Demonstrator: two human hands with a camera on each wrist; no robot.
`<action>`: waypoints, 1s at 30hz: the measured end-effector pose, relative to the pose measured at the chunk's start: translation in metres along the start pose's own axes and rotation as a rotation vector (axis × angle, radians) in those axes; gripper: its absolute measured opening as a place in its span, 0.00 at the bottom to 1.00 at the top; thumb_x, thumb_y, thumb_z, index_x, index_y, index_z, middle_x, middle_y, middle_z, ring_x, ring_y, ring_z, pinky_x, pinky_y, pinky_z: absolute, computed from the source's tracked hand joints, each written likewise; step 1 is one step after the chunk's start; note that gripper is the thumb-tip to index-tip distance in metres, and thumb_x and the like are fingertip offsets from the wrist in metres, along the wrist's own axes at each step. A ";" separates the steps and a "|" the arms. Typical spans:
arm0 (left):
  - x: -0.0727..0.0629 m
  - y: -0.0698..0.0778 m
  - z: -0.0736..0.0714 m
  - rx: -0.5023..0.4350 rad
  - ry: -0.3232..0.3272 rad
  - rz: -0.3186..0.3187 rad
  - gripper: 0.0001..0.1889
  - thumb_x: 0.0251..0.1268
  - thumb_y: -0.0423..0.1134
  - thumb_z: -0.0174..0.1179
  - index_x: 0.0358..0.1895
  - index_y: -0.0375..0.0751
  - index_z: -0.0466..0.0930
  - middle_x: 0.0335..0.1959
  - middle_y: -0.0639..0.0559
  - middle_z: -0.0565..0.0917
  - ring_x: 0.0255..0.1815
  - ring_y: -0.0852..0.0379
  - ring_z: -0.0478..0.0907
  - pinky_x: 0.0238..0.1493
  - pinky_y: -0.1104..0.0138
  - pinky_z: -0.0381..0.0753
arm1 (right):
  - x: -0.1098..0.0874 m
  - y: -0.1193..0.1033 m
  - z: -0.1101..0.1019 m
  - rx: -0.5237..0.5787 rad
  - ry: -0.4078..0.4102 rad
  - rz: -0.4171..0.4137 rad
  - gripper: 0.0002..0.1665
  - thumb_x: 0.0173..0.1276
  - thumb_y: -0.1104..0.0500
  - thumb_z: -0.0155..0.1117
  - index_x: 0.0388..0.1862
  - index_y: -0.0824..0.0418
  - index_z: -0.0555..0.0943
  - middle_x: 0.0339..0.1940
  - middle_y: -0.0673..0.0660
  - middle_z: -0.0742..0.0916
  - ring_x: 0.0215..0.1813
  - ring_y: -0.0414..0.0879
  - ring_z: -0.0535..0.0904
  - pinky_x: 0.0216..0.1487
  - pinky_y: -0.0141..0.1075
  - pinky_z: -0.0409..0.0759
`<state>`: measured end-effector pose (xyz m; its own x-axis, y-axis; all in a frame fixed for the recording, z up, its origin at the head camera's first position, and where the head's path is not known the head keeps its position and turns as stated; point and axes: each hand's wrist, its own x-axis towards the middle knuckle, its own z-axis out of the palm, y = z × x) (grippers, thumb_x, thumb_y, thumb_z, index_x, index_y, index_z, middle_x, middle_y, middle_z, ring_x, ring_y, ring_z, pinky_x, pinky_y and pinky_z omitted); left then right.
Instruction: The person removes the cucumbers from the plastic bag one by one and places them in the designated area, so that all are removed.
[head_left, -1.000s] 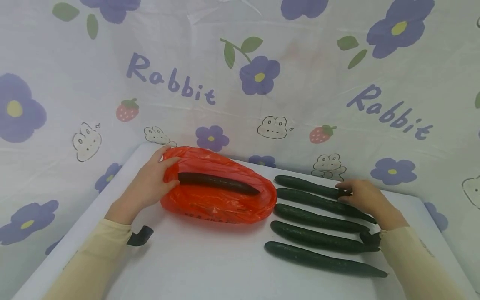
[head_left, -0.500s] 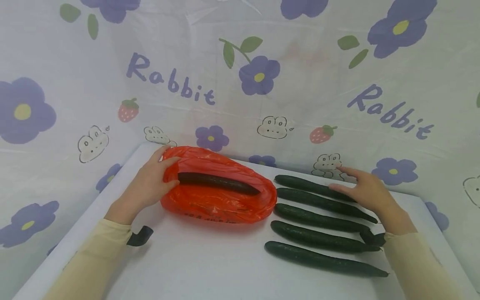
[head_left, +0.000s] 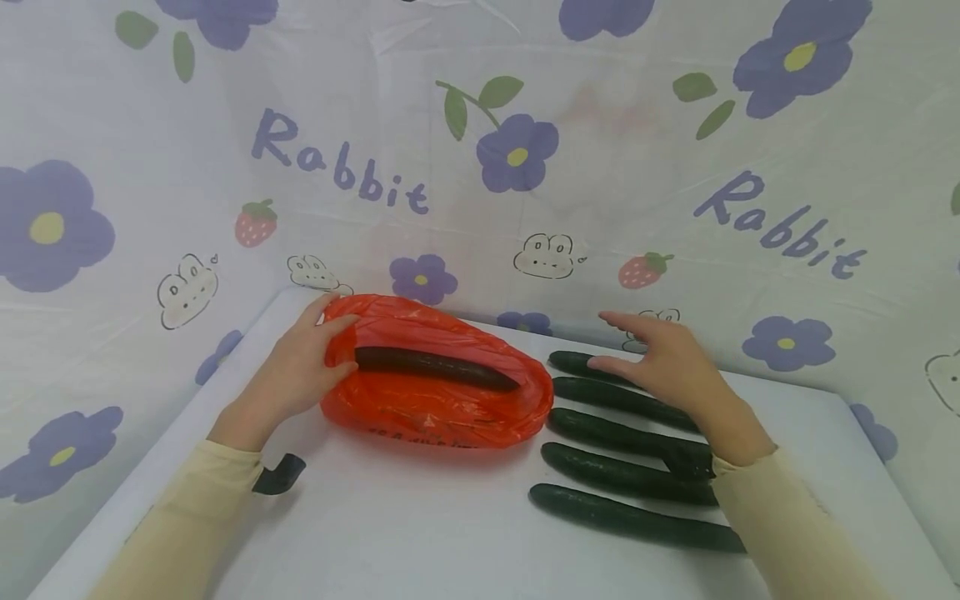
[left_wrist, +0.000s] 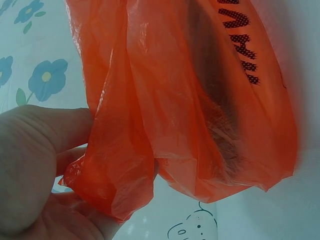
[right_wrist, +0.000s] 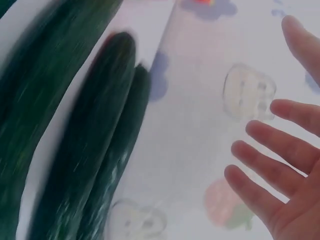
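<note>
My left hand (head_left: 288,367) pinches the left edge of a red plastic bag (head_left: 442,412), thumb on the near side and fingers behind, as the left wrist view also shows. The bag's mouth is spread, and a dark cucumber (head_left: 435,369) lies inside. Several green cucumbers lie side by side to the right of the bag, among them the nearest cucumber (head_left: 622,515) and the farthest cucumber (head_left: 573,362). My right hand (head_left: 675,362) hovers above the farthest ones with nothing in it. Its spread fingers (right_wrist: 282,145) show in the right wrist view.
Everything lies on a white table (head_left: 405,533). Behind it hangs a pale curtain (head_left: 480,225) printed with flowers, strawberries and rabbits, close to the table's back edge. Small black wrist devices, such as the left wrist device (head_left: 279,475), sit on both wrists.
My right hand has lifted off the far right end of the cucumbers, spread its fingers and moved left toward the bag. My left hand and the bag have stayed in place.
</note>
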<state>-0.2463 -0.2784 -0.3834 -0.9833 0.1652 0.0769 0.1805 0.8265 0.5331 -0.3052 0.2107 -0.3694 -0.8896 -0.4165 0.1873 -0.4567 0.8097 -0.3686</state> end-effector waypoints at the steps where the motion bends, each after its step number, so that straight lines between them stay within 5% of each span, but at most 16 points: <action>1: 0.000 0.001 0.000 0.000 0.000 -0.001 0.38 0.72 0.34 0.71 0.82 0.37 0.68 0.89 0.38 0.49 0.84 0.30 0.56 0.69 0.36 0.76 | 0.003 -0.006 0.000 0.005 -0.008 -0.002 0.49 0.67 0.33 0.78 0.80 0.55 0.78 0.74 0.61 0.82 0.69 0.64 0.81 0.67 0.66 0.79; 20: 0.001 -0.002 0.004 0.013 0.001 0.002 0.38 0.71 0.34 0.71 0.82 0.35 0.68 0.89 0.37 0.50 0.84 0.30 0.56 0.71 0.35 0.74 | 0.045 -0.095 0.042 0.091 -0.062 -0.223 0.37 0.68 0.47 0.82 0.74 0.53 0.83 0.66 0.52 0.88 0.64 0.54 0.84 0.61 0.53 0.87; 30: 0.003 -0.004 0.005 0.017 0.007 0.010 0.38 0.71 0.34 0.71 0.82 0.35 0.68 0.89 0.37 0.50 0.84 0.29 0.56 0.69 0.35 0.76 | 0.053 -0.115 0.073 0.171 -0.165 -0.251 0.34 0.69 0.48 0.81 0.72 0.54 0.85 0.58 0.52 0.91 0.57 0.50 0.85 0.58 0.47 0.87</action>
<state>-0.2496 -0.2789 -0.3893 -0.9815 0.1700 0.0878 0.1907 0.8337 0.5182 -0.2995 0.0657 -0.3839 -0.7310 -0.6664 0.1470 -0.6419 0.5983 -0.4796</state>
